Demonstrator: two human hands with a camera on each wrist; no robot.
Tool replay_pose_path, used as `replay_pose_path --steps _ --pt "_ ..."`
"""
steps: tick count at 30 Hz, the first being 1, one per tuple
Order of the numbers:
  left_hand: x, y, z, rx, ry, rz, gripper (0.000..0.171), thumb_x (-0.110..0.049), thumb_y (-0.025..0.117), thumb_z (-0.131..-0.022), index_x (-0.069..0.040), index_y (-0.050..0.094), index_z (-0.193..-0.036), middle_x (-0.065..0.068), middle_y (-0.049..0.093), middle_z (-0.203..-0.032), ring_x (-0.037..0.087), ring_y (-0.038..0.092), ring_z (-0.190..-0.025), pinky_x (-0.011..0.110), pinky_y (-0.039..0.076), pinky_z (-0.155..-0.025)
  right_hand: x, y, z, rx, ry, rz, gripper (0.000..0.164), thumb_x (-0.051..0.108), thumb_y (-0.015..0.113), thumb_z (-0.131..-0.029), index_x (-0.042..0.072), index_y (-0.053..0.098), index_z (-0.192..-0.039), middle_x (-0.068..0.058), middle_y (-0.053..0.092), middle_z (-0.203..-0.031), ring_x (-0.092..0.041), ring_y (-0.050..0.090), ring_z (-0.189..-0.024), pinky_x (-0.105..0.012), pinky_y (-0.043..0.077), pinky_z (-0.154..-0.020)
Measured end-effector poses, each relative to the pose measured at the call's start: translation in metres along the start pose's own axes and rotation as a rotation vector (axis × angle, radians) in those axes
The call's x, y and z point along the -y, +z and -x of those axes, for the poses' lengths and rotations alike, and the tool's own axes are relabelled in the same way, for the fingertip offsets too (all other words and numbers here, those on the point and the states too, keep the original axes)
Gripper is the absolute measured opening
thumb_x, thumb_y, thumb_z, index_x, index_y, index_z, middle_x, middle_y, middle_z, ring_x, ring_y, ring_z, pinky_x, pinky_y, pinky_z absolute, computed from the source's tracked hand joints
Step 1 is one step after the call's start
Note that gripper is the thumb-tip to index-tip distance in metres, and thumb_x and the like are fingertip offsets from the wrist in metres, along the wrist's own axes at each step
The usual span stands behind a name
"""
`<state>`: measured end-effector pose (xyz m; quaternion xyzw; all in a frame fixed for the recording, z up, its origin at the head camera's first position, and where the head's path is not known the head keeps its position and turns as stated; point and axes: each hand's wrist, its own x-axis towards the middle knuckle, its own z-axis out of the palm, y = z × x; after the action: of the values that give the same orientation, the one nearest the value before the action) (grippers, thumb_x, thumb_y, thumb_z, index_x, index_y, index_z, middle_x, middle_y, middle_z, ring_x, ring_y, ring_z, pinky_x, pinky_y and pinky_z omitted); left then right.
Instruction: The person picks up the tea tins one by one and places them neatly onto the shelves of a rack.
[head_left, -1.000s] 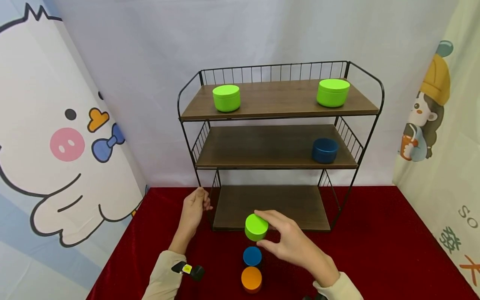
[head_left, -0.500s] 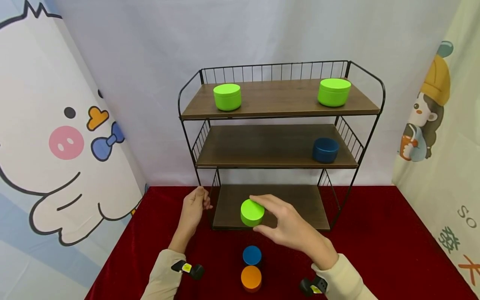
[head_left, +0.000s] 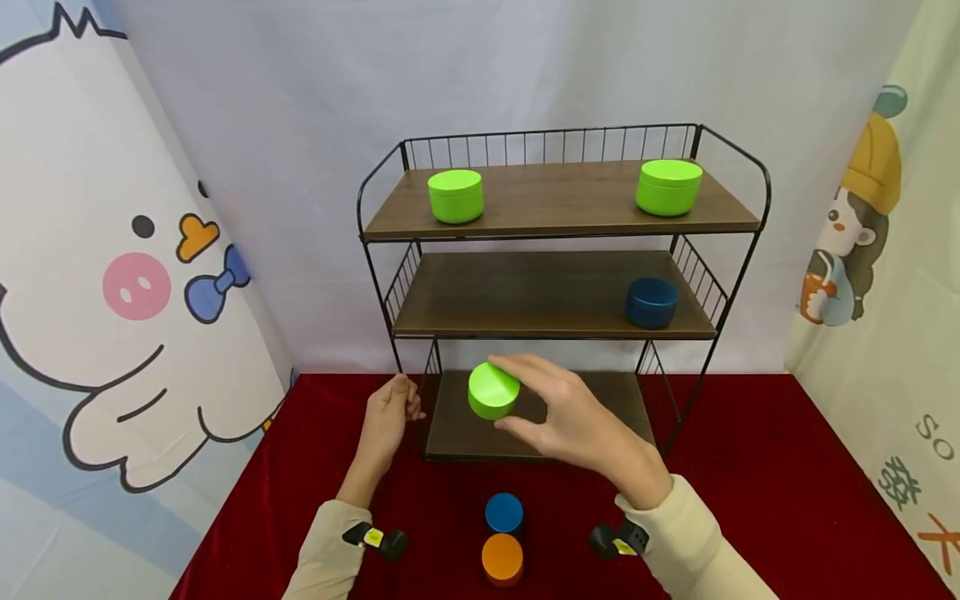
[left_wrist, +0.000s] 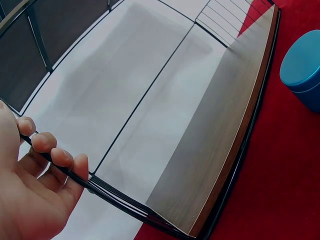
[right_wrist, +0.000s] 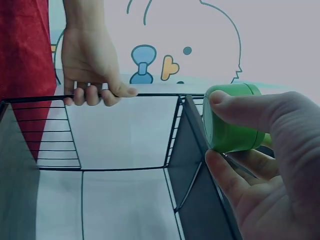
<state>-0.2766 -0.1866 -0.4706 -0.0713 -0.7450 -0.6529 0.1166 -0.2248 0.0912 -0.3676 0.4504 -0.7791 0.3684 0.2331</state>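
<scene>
My right hand [head_left: 558,408] pinches a small round green tin [head_left: 492,392] by its sides, thumb below and fingers above in the head view. The tin is tilted and held up before the lower part of the shelf rack. In the right wrist view the green tin [right_wrist: 231,119] sits between thumb and fingers. My left hand [head_left: 386,421] has its fingers curled round the rack's black metal side post [left_wrist: 65,171], left of the bottom board. The rack [head_left: 555,318] has three brown boards in a black wire frame.
Green tins stand on the top board, one left [head_left: 456,198] and one right [head_left: 669,188]. A dark blue tin [head_left: 651,302] is at the middle board's right. A blue tin [head_left: 504,512] and an orange tin [head_left: 502,558] stand on the red cloth [head_left: 757,500].
My right hand has risen and moved forward and slightly left with the green tin, away from the blue and orange tins. My left hand stays on the post.
</scene>
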Motion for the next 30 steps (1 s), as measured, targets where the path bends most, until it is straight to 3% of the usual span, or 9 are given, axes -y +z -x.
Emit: replay_pose_path --steps 9,18,26,30 --pt "0.002 -0.001 0.000 0.005 -0.007 0.001 0.055 -0.039 0.033 -0.113 0.008 0.043 -0.086 0.010 0.042 -0.074 0.016 0.049 -0.071 0.028 0.056 -0.073 -0.002 -0.006 -0.021 0.004 0.009 -0.014 0.070 0.005 0.089 -0.080 -0.004 0.056 -0.141 -0.017 0.064 -0.133 -0.028 0.066 -0.119 -0.036 0.058 -0.098" --pt "0.003 -0.001 0.001 0.007 -0.007 0.001 0.054 -0.038 0.034 -0.113 0.008 0.043 -0.086 0.011 0.043 -0.074 0.016 0.049 -0.071 0.028 0.057 -0.074 -0.010 -0.015 -0.046 0.031 -0.020 0.025 0.069 0.003 0.088 -0.080 -0.008 0.055 -0.140 -0.020 0.063 -0.133 -0.030 0.066 -0.120 -0.035 0.059 -0.097" --pt "0.004 0.000 -0.001 0.004 -0.009 0.014 0.054 -0.035 0.033 -0.113 0.011 0.042 -0.086 0.011 0.041 -0.074 0.016 0.048 -0.070 0.028 0.056 -0.072 -0.015 -0.016 -0.062 0.052 0.036 0.007 0.069 0.005 0.088 -0.082 -0.006 0.055 -0.142 -0.018 0.064 -0.131 -0.028 0.065 -0.120 -0.036 0.058 -0.098" --pt "0.003 0.001 -0.002 0.003 -0.006 0.016 0.052 -0.033 0.033 -0.114 0.010 0.042 -0.085 0.010 0.042 -0.074 0.016 0.048 -0.070 0.028 0.057 -0.072 -0.019 -0.015 -0.068 0.059 0.088 -0.039 0.069 0.005 0.087 -0.083 -0.006 0.053 -0.143 -0.019 0.063 -0.131 -0.029 0.065 -0.119 -0.032 0.060 -0.093"
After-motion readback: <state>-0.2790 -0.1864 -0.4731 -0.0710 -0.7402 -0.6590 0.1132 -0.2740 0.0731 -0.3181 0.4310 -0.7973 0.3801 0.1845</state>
